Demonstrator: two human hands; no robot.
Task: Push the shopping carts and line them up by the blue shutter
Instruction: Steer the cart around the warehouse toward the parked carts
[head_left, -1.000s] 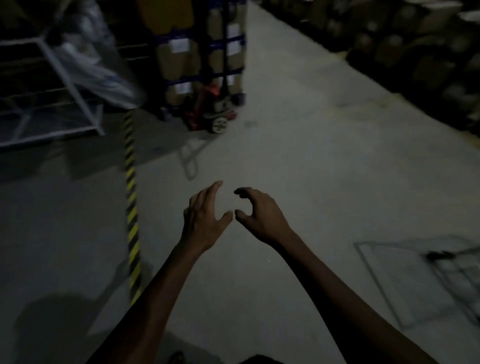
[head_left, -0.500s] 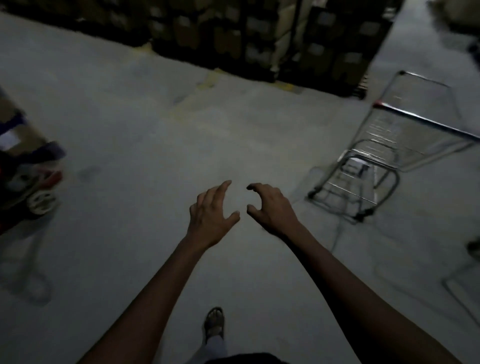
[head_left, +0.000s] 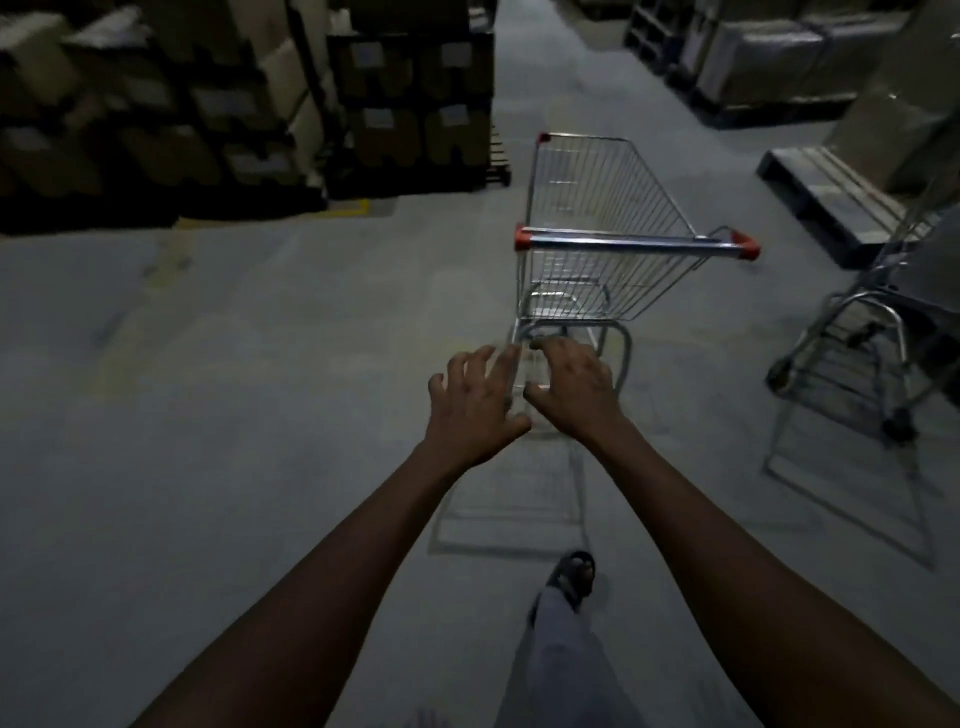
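A wire shopping cart (head_left: 597, 208) with a blue handle bar and red end caps stands on the grey floor ahead of me, its handle facing me. My left hand (head_left: 470, 408) and my right hand (head_left: 571, 387) are stretched out side by side below the handle, fingers spread and loosely bent, holding nothing and apart from the bar. A second cart (head_left: 862, 358) shows partly at the right edge. No blue shutter is in view.
Stacked cardboard boxes on pallets (head_left: 260, 114) line the back left. A low pallet (head_left: 831, 192) and wrapped goods (head_left: 769, 57) stand at the back right. An aisle runs between them beyond the cart. My foot in a sandal (head_left: 574, 574) steps forward on the concrete floor.
The view has swung right: the pallet jack and striped floor line left the frame, and the cart now stands straight ahead, closer. Both hands stay extended and empty.
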